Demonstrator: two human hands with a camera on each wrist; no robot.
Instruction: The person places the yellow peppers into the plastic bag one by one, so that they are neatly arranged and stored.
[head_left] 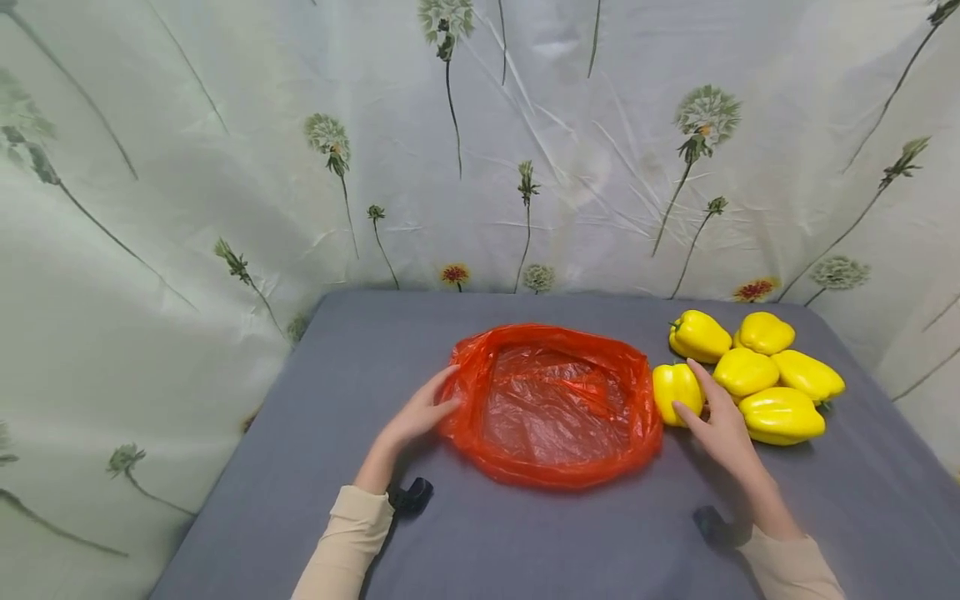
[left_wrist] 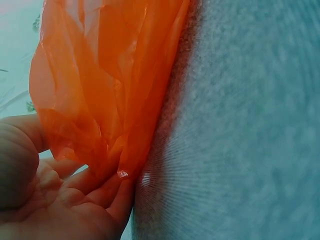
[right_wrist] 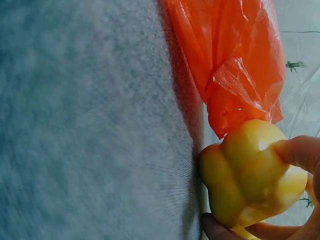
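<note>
A red plastic bag (head_left: 465,454) lies on the table with its mouth spread wide and its rim rolled into a loose ring. At its left side is my left hand (head_left: 416,417), thumb and fingers apart, fingertips against the thin film; the left wrist view shows the bag (left_wrist: 110,90) overlapping those fingers. My right hand (head_left: 723,429) holds a yellow bell pepper (head_left: 675,394) between thumb and fingers, right beside the bag's right rim. In the right wrist view this pepper (right_wrist: 250,175) sits low by the table surface, its lobed end next to the red film.
Several more yellow bell peppers (head_left: 782,415) lie grouped to the right of my right hand. The grey cloth-covered table (head_left: 555,542) ends at the back against a pale curtain (head_left: 390,150) printed with dandelions. Dark wrist mounts (head_left: 412,497) sit under both forearms.
</note>
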